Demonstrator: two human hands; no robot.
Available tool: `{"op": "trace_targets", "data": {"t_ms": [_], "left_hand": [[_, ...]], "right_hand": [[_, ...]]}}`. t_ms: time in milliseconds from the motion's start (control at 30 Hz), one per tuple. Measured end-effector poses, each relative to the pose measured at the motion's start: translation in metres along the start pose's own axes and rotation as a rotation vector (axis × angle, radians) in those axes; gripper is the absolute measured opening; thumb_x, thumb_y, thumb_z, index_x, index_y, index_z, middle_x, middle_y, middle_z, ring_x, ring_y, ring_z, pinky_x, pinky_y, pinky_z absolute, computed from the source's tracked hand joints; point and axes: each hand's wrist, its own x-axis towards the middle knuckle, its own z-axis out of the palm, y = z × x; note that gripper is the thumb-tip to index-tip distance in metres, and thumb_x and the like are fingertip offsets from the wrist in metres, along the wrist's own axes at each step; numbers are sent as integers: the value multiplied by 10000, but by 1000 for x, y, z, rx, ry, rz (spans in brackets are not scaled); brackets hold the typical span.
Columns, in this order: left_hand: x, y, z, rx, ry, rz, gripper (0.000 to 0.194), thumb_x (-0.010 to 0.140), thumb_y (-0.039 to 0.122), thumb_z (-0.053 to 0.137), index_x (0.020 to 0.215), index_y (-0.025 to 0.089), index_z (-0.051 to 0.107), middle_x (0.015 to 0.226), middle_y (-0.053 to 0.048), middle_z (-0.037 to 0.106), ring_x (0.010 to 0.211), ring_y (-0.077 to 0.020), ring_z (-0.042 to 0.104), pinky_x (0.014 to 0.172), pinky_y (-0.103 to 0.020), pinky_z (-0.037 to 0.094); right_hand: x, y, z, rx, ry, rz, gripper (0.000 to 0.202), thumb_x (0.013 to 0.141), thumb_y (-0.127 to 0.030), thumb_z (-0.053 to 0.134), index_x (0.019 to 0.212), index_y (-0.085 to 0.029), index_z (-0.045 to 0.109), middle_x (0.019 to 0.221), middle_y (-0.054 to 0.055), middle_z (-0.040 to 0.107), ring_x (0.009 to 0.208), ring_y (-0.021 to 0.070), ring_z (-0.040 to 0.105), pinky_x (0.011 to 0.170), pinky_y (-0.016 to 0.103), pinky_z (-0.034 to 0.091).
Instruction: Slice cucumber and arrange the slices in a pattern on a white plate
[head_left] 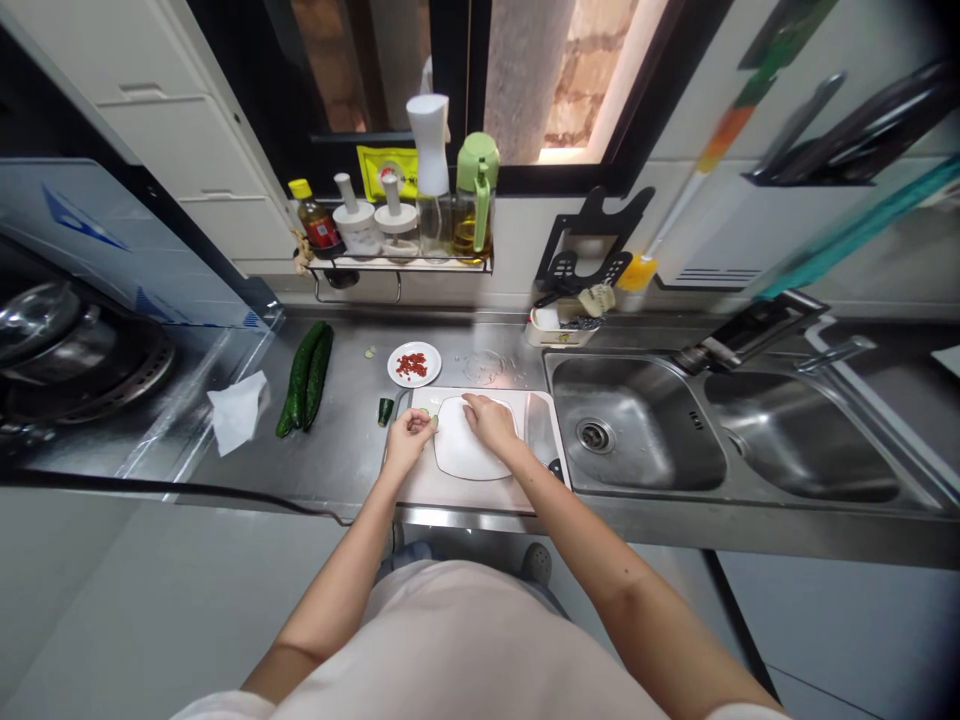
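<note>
A white, rounded-square plate (474,462) rests on the pale pink cutting board (420,492). My left hand (409,440) is beside the plate's left edge, its thumb and fingertips pinching a thin green cucumber slice (433,424). Over the far part of the plate is my right hand (493,424), with its fingers drawn together and pointing down at the surface. Whatever lies under those fingertips is hidden. A dark green cucumber end (385,411) sits just left of the board. Behind the board stands a small white plate (415,381) of chopped red pieces (411,366).
Two whole cucumbers (305,380) and a white paper towel (237,412) lie at the left. A double sink (637,420) adjoins the board's right side. Bottles stand on a rack (405,264) at the window. Pots (56,335) sit at far left.
</note>
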Motion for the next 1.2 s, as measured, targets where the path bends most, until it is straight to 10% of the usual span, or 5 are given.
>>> {"op": "trace_targets", "data": {"t_ms": [467, 767, 1200], "left_hand": [[-5, 55, 11, -229, -189, 16, 265, 681, 364, 717, 798, 172, 579, 762, -13, 604, 677, -102, 546, 639, -219, 437], [-11, 67, 16, -276, -293, 5, 262, 669, 333, 746, 795, 160, 596, 775, -11, 604, 708, -107, 549, 665, -219, 425], [-12, 69, 25, -317, -272, -36, 256, 637, 287, 761, 783, 152, 600, 735, -2, 588, 670, -97, 543, 648, -215, 415]], "right_hand": [[-29, 1, -7, 661, 327, -95, 333, 897, -370, 452, 1134, -212, 624, 1021, 61, 663, 813, 148, 596, 762, 273, 462], [-42, 1, 0, 1086, 224, -104, 297, 816, -367, 573, 1062, -214, 636, 1057, 66, 661, 984, 190, 603, 803, 316, 482], [-40, -2, -8, 1144, 232, -126, 164, 763, -349, 612, 763, -186, 596, 759, 6, 618, 725, 140, 564, 713, 288, 454]]}}
